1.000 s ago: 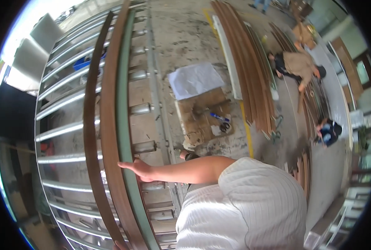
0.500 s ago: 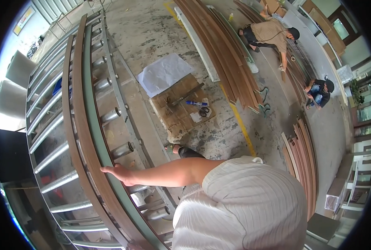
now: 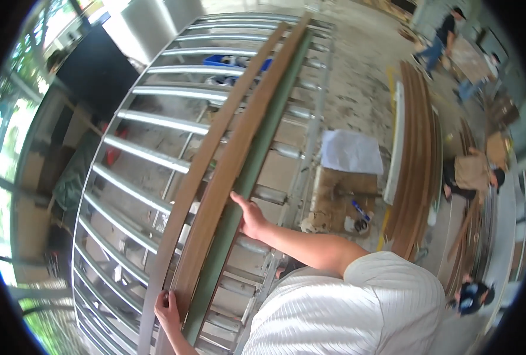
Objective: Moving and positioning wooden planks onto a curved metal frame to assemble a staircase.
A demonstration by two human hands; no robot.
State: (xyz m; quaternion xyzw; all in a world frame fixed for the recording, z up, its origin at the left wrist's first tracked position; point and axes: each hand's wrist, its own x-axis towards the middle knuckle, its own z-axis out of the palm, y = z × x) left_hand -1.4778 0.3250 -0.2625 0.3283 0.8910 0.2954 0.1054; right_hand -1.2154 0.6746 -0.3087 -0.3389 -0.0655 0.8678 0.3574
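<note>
A wide brown board (image 3: 239,148) and a green strip (image 3: 256,163) lie against each other, running lengthwise over a rack of metal rollers (image 3: 168,121). To their left, a narrower brown strip (image 3: 199,157) lies alongside with a gap between. My right hand (image 3: 253,220) is closed over the green strip's right edge, one digit across its face touching the brown board's border; its other fingers are mostly hidden. Lower down, my left hand (image 3: 168,312) has its fingers curled at the left edge of the wide board, fingertips in the gap beside the narrow strip.
White paper (image 3: 351,151), a blue marker (image 3: 359,208) and scissors (image 3: 361,225) lie on cardboard (image 3: 327,198) to the right. Beyond is a stack of brown boards (image 3: 413,154). A person (image 3: 473,171) bends near it; two others carry a panel (image 3: 470,56). Under the rollers sits a blue tray (image 3: 221,61).
My view has swung left, bringing more of the rack into sight. My left hand, barely visible at the lower edge before, now shows on the wide board. My right hand stays on the green strip.
</note>
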